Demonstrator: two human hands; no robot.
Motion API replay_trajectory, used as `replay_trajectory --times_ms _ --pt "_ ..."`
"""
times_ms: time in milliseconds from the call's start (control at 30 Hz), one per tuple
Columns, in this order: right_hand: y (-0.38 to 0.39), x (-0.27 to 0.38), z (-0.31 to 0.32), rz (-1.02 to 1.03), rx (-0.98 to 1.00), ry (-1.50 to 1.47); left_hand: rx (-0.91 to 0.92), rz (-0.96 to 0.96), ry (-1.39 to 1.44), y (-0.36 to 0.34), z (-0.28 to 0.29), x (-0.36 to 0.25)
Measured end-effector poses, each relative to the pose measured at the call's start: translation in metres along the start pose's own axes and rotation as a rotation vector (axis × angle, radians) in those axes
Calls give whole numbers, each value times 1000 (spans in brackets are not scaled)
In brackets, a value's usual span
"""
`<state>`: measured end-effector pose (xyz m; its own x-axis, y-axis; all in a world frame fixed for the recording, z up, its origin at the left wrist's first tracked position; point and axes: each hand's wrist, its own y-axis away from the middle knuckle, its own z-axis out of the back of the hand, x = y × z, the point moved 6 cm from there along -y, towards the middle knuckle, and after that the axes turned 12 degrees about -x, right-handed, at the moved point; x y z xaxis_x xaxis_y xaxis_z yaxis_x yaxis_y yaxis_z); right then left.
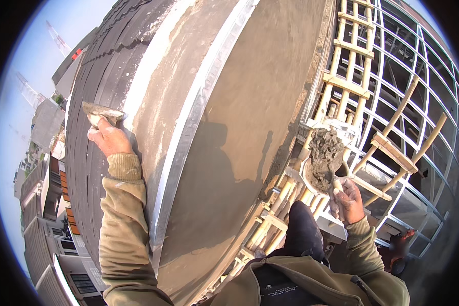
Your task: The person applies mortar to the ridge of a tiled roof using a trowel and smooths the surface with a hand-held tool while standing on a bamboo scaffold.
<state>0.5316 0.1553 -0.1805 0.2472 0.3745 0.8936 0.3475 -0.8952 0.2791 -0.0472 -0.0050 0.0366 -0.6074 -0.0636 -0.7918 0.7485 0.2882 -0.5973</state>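
My left hand (109, 135) is closed on a flat, mortar-smeared plastering trowel (103, 110), held over the dark roof tiles (94, 168) beside a whitish strip. To the right, my right hand (348, 200) grips the pale handle of a trowel (336, 182). Its blade is hidden in or under a heap of wet grey mortar (325, 153). That mortar lies at a pale bucket (307, 176) on the bamboo scaffold. Between my arms runs a smooth grey rendered wall (262, 76), edged by a long metal strip (196, 97). My shadow falls on the render.
Bamboo scaffolding (345, 76) with cross-slats runs along the wall's right side. Beyond it stand a metal frame lattice (428, 102) and upright poles (426, 137). A person (400, 250) is far below at the lower right. House roofs (41, 250) lie below on the left.
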Motion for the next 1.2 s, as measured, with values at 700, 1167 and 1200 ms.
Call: replay_trajectory --times_ms 700,1167,1200 --pt "-79 349 -297 1588 -120 1246 482 147 626 72 23 -78" --pt "-137 333 -276 1652 -224 1397 363 -136 53 51 0 -60" --pt "-139 333 -272 1667 -235 1387 323 -193 47 52 -2 -60"
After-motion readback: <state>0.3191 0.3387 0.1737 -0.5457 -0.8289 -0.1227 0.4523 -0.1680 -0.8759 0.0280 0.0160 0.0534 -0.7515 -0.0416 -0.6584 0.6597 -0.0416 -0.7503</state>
